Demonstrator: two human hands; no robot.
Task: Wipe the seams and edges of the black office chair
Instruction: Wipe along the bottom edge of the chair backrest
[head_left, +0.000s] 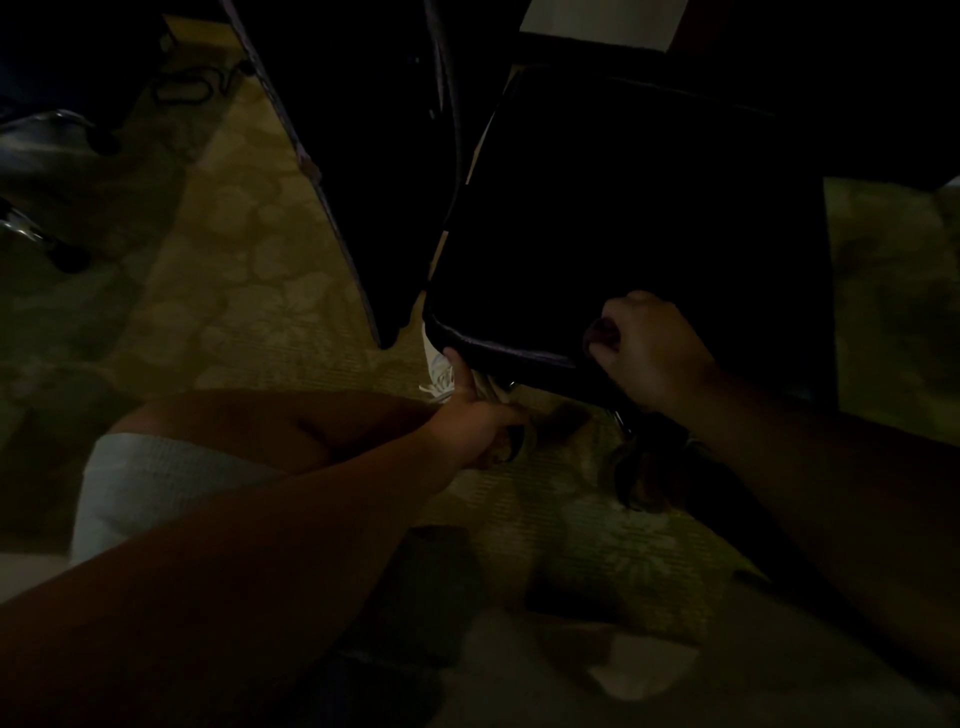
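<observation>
From the head view we look down in dim light at a yellow-green leaf-patterned carpet (270, 291), where the black padded office chair seat (623, 218) fills the upper right, its piped front edge running just beyond our knuckles. Our right hand (649, 353) is curled into a fist on that front edge around something dark we cannot make out, while our left hand (478, 415) reaches under the seat's near-left corner, thumb pressed up against the piping and fingers wrapped around something pale beneath. Open carpet lies to the left, and a dark upright panel (332, 156) stands close beside the seat's left edge.

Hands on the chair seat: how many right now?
2. The left hand grips under the seat's front-left corner; the right hand is curled on its front edge.
</observation>
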